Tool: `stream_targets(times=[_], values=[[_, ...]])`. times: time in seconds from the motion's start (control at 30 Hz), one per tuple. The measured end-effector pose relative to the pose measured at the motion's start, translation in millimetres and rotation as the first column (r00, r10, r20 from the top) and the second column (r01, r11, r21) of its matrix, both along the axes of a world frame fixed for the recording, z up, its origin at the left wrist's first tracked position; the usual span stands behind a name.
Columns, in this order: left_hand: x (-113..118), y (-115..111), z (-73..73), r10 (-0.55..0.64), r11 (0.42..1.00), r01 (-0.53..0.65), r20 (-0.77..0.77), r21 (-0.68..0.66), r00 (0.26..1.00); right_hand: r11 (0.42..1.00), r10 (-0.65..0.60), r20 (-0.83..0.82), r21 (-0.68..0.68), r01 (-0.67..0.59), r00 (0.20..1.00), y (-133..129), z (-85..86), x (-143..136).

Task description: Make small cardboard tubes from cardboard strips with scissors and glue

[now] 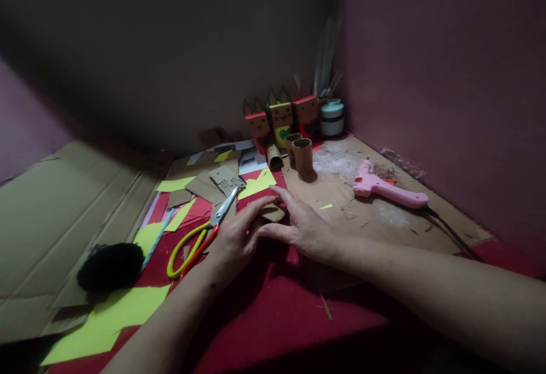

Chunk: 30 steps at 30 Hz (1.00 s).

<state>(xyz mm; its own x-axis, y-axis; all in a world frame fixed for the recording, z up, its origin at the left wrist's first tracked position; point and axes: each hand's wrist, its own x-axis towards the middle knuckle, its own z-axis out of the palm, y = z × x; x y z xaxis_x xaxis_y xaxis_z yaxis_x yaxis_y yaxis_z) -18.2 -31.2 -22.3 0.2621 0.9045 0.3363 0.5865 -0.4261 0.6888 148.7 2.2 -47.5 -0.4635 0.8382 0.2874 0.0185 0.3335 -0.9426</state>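
My left hand (239,234) and my right hand (309,227) meet above the red tabletop, fingers curled around a small brown cardboard piece (273,213). My fingers partly cover it, so its full shape is hidden. Both thumbs are at its near side. Scissors (218,214) with yellow and red handles lie just left of my left hand, blades pointing away. Beyond my hands stand short cardboard tubes (302,156), and another tube (274,157) lies on its side.
A pink glue gun (384,188) with a black cord rests on a cardboard sheet (341,209) at right. Eared box figures (281,115) and a teal-lidded jar (331,118) stand behind. Yellow paper (115,317), cardboard scraps (207,186) and a black fuzzy ball (111,267) lie left.
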Motion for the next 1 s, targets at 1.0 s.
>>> stream_targets(times=[1.0], values=[[-11.8,22.1,-5.0,0.264,0.825,0.273,0.763,-0.496,0.590,0.998,-0.062,-0.062,0.007,0.063,0.996,-0.6,-0.1,1.0]])
